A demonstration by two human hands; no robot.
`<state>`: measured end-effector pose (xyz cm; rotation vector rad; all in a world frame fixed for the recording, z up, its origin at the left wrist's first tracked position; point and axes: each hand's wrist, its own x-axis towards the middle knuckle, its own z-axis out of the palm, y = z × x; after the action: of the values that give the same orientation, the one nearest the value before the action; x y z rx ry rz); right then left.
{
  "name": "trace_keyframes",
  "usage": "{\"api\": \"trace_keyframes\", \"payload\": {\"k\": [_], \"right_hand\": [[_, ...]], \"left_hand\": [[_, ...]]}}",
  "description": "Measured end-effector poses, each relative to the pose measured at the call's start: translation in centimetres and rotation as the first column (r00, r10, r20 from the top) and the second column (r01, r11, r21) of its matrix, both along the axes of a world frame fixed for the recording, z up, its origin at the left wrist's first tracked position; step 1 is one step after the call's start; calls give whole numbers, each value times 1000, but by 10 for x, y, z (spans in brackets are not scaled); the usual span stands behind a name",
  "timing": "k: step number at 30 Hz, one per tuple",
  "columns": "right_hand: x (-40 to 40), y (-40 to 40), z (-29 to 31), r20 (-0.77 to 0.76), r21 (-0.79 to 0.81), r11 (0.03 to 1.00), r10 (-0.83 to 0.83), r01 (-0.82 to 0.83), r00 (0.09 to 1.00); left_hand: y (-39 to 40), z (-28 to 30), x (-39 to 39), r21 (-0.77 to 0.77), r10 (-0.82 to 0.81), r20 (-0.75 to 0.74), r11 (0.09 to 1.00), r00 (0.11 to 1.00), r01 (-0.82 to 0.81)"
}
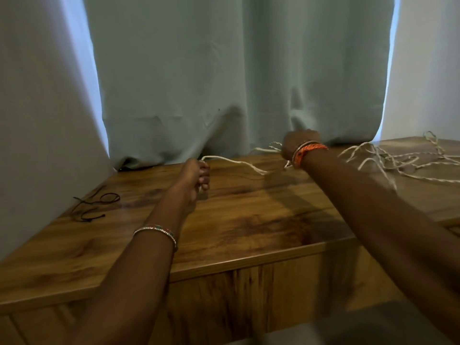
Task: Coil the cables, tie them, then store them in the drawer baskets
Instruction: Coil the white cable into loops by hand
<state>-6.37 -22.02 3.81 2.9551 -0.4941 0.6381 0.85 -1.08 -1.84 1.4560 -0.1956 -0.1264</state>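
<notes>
Hands, two [195, 174] [297, 144], grip one white cord [239, 162]; one dark cord [99, 202] lies apart.

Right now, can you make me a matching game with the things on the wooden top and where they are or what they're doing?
Things:
1. white cord
2. dark cord
3. left hand
4. right hand
5. curtain

Places or states:
A. lies alone near the left edge of the wooden top
B. hangs behind, its hem resting on the wood
C. stretched between both hands, with a loose tangle off to the right
D. grips a cord end, nearer the middle of the wood
E. wears an orange wristband, close to the curtain

Pairs: 1-C, 2-A, 3-D, 4-E, 5-B
</notes>
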Motion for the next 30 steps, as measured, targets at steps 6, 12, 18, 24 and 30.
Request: {"api": "trace_keyframes", "payload": {"k": [6, 12, 18, 24, 30], "right_hand": [[29, 99, -22, 537, 416, 497, 542, -762, 647], [49, 122, -20, 694, 720, -350, 388, -599, 607], [80, 97, -3, 738, 632, -548, 212, -548, 641], [131, 71, -61, 694, 521, 346, 361, -780, 623], [114, 80, -80, -50, 69, 818, 574, -570, 817]], "left_hand": [[-4, 10, -13, -143, -169, 56, 974, 984, 175], [0, 32, -17, -448, -337, 180, 808, 924, 382], [-14, 66, -5, -485, -533, 282, 639, 798, 597], [-33, 59, 38, -542, -462, 326, 624, 825, 563], [-1, 19, 54, -386, -261, 212, 863, 942, 326]]}}
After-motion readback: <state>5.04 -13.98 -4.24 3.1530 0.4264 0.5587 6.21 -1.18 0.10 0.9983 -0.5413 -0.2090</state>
